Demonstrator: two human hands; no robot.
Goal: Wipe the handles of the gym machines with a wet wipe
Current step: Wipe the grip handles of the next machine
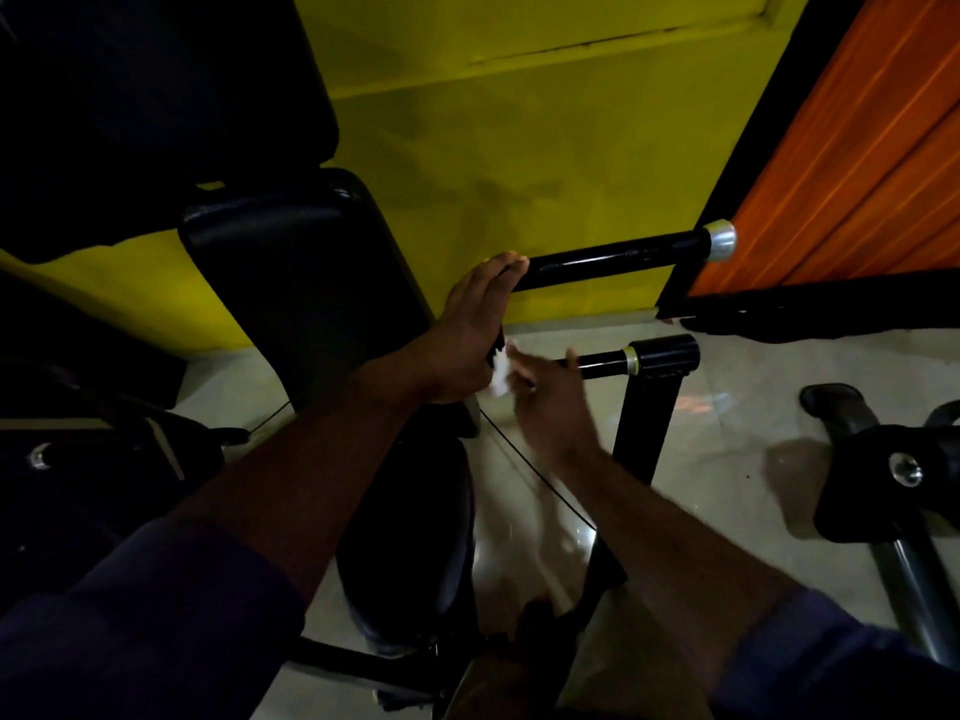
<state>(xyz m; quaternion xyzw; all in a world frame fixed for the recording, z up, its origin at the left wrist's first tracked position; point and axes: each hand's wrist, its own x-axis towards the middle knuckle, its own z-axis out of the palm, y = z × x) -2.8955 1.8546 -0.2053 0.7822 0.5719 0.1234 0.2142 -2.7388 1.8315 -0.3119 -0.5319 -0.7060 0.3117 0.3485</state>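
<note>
We see the left hand [467, 335] spread, fingers straight, tips touching the inner end of the upper glossy black handle bar with silver end cap [613, 259]. Right hand [550, 402] is at 4 o'clock from the left and motion-blurred. Its fingers look curled on the white crumpled wet wipe [498, 379], at the inner end of the lower black handle bar with pale ring [605, 362]. The wipe sits between both hands, just beside the left palm's heel. Black padded backrest [301, 262] is at 9 o'clock of the hands, yellow wall [519, 148] at 12, orange slatted panel [857, 148] at 2. A thin black cable [535, 470] passes under the right wrist over the pale glossy floor [727, 418]. The left hand hides where the two bars join the frame.
</note>
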